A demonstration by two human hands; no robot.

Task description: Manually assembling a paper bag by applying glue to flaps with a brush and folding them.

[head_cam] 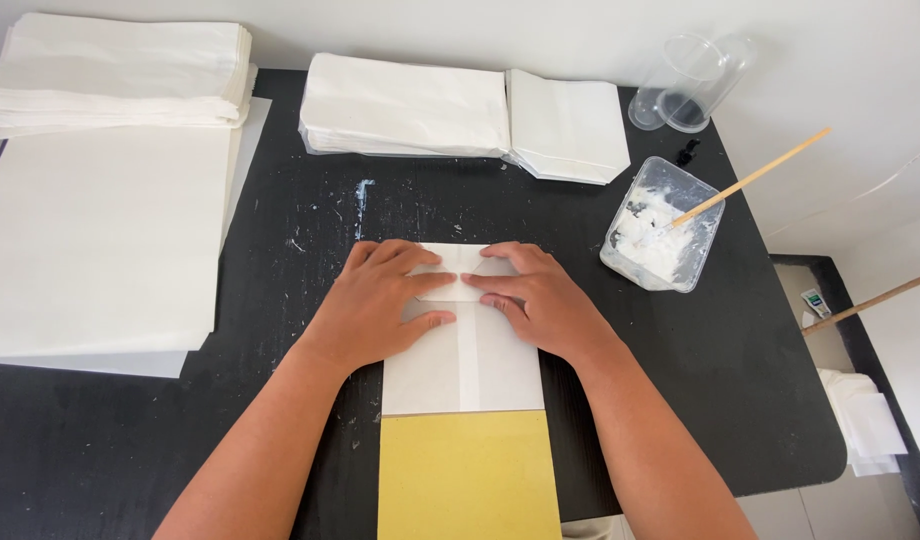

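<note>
Head view: left hand (380, 300) and right hand (540, 298), both flat with fingers spread, press folded flaps on white paper bag (463, 350); bottom fold under way, likely needs creasing next.

— What do you see around you?
— You face a black table (760, 400) splashed with white flecks, a pale wall (840, 60) beyond its far edge, even daylight, pale floor at right.
</note>
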